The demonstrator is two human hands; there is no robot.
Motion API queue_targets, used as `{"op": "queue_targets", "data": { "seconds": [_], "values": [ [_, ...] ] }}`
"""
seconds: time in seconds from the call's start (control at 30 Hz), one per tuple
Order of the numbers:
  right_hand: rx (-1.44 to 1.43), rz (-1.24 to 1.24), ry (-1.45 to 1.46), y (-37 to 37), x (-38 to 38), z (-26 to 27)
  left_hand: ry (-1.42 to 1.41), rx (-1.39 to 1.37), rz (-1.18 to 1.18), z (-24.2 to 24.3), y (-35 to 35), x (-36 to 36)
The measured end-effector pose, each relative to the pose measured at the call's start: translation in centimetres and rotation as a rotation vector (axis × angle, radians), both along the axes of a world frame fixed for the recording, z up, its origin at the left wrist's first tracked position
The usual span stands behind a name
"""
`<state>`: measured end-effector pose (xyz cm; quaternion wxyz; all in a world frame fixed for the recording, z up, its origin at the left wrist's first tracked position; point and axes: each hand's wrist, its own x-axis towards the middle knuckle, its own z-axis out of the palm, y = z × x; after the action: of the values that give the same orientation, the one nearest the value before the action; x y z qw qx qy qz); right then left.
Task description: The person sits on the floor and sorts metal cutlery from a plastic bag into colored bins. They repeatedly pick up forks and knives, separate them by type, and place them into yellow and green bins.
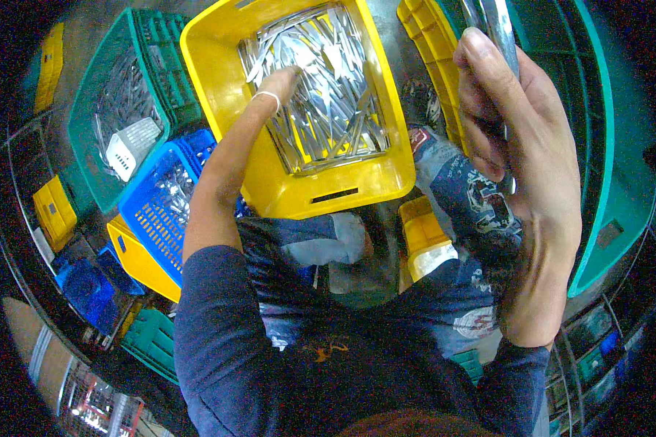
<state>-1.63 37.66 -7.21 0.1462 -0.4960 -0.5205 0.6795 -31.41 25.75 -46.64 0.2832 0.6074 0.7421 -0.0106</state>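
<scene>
A yellow plastic crate (287, 199) stands in front of me, with many shiny flat metal pieces (328, 93), perhaps cutlery, lying in it. My left hand (280, 86), with a white band at its wrist, reaches into the crate and touches the pieces near their left side; its fingertips are partly lost in glare, so its grip cannot be told. Raised at the right, close to the camera, my right hand (516, 114) is closed around several long shiny metal pieces (495, 24), the thumb lying along them. Their exact kind cannot be told.
Left of the yellow crate stand a green crate (79, 136) with metal pieces and a small white basket (134, 147), and a blue basket (153, 235) holding small metal parts. A yellow crate (434, 60) and a large green crate (596, 240) are at the right.
</scene>
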Motion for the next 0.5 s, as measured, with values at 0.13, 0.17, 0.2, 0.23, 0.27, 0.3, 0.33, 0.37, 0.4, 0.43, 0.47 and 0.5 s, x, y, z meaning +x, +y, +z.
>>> {"op": "queue_targets", "data": {
  "seconds": [0.13, 0.17, 0.2, 0.23, 0.27, 0.3, 0.33, 0.37, 0.4, 0.43, 0.47, 0.5],
  "values": [
    [-0.019, -0.008, 0.005, -0.1, -0.1, 0.0, -0.478, -0.094, 0.779, -3.2, 1.8, 2.3],
    [-0.035, -0.012, 0.017, -0.1, 0.1, -0.2, -0.696, -0.113, 0.968, -3.4, 2.4, 3.7],
    [-0.024, -0.002, 0.014, -0.2, -0.2, -0.1, -0.298, -0.209, 0.496, -4.4, 2.9, 3.4],
    [-0.017, -0.01, 0.0, -0.3, -0.4, 0.0, 0.087, -0.293, 0.0, -4.8, 3.8, 3.9],
    [-0.01, -0.015, -0.014, -0.5, -0.4, 0.0, 0.026, -0.221, 0.424, -5.4, 4.2, 5.5],
    [-0.014, -0.006, -0.009, -0.4, -0.2, -0.2, -0.036, -0.136, 0.846, -4.8, 5.1, 7.2],
    [-0.019, 0.004, -0.005, -0.4, 0.0, -0.4, 0.019, -0.11, 0.866, -4.6, 5.3, 7.9],
    [-0.023, 0.016, -0.001, -0.4, 0.1, -0.6, 0.018, -0.11, 0.834, -5.0, 5.7, 8.1],
    [-0.011, 0.02, -0.017, -0.4, 0.0, -0.5, 0.029, -0.111, 0.805, -5.1, 5.7, 7.4],
    [0.001, 0.026, -0.032, -0.4, -0.2, -0.4, 0.04, -0.111, 0.778, -5.2, 5.6, 7.0],
    [0.013, 0.033, -0.047, -0.4, -0.4, -0.4, 0.001, -0.178, 0.79, -5.3, 5.2, 6.9],
    [0.037, 0.085, -0.015, -0.2, -0.6, -0.4, 0.017, -0.163, 0.794, -5.4, 4.7, 6.3]
  ]
}}
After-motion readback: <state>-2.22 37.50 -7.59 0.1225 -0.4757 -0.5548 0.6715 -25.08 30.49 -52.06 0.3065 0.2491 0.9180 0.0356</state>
